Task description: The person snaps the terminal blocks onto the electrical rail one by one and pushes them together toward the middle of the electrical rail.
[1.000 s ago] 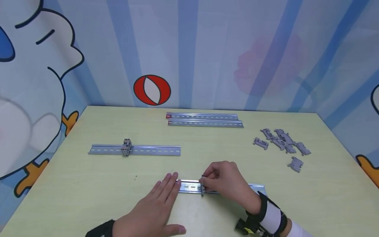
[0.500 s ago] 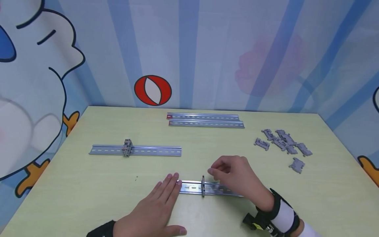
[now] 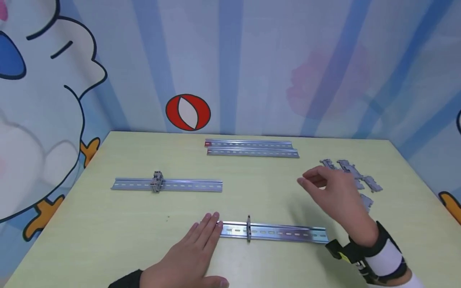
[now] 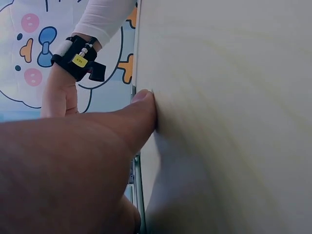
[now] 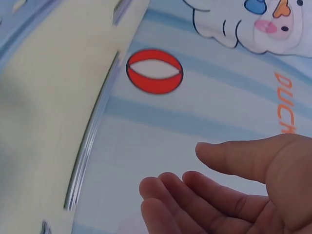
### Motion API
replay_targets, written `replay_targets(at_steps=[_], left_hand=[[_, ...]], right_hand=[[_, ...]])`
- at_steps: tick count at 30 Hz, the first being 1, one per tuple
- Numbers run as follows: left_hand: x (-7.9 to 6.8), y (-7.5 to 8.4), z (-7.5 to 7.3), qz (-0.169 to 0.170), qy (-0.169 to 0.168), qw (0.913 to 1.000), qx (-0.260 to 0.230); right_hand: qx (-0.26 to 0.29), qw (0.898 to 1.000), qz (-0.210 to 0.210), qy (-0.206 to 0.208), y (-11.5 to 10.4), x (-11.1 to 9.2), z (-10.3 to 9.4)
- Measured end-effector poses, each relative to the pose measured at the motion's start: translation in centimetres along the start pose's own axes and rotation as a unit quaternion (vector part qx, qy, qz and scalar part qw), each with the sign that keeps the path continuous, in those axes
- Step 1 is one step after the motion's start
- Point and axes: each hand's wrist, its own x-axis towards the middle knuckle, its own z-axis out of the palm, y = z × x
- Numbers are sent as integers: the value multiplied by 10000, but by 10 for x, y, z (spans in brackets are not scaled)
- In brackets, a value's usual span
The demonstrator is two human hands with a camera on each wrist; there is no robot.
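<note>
Two adjacent rails (image 3: 252,153) lie beyond unclenched hands (image 3: 185,256), the right (image 3: 335,194) partly hiding gray pieces (image 3: 372,184).

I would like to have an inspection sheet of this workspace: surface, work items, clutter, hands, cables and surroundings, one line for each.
Surface: pale table.
Job's things: near rail with one thin upright piece; left rail bearing a grey block; two back rails, side by side; loose grey pieces, partly hidden by the right hand.
Clutter: tiny dark specks, nature unclear.
Hands: left hand flat, fingertips at the near rail's left end; right hand raised, nothing seen in it.
Cables: nothing seen.
Surroundings: backdrop printed with cartoon figures and a red-and-white ball.
</note>
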Motion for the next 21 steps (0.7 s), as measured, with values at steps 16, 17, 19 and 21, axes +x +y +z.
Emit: replay_targets(at_steps=[16, 17, 19, 21], left_hand=[[1, -4, 5, 155, 89, 9993, 337], [1, -5, 5, 151, 88, 9993, 335], [1, -5, 5, 143, 84, 9993, 337], [1, -4, 5, 147, 102, 9992, 344]], right_hand=[[-1988, 9700, 1359, -335, 102, -10, -50], [-2063, 9654, 1522, -472, 108, -11, -51], [-2167, 9567, 1780, -784, 121, -11, -51], [-2190, 9475, 2027, -1146, 131, -11, -51]])
